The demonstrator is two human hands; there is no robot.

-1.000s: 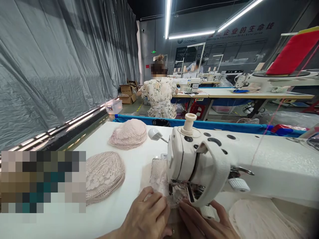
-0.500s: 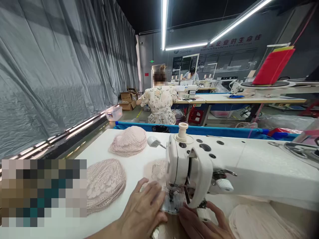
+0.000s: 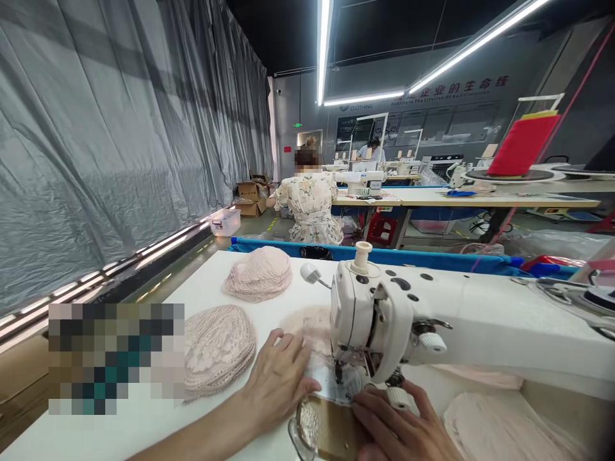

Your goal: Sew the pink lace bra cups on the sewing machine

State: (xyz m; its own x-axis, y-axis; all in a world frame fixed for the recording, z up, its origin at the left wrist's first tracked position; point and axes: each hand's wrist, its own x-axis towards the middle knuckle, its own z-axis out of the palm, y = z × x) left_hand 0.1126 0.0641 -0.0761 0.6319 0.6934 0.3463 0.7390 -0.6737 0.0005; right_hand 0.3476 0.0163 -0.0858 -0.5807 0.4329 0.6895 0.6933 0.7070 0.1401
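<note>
Under the sewing machine (image 3: 384, 320), near the table's (image 3: 202, 288) front edge, the lace piece (image 3: 312, 323) has fed farther back than a moment ago. Our left hand (image 3: 281, 384) lies flat and unclenched, pressing it to steer. Our right hand (image 3: 394, 426), fingers flat, steadies it beside the foot. The needle is hidden, and the frame cuts off our right wrist.

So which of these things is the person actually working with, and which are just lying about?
In use: left hand and right hand, both at the lace piece under the needle of the sewing machine.

Lying about: near lace stack, far lace stack, pale fabric pile on the right, cardboard boxes on the floor.
</note>
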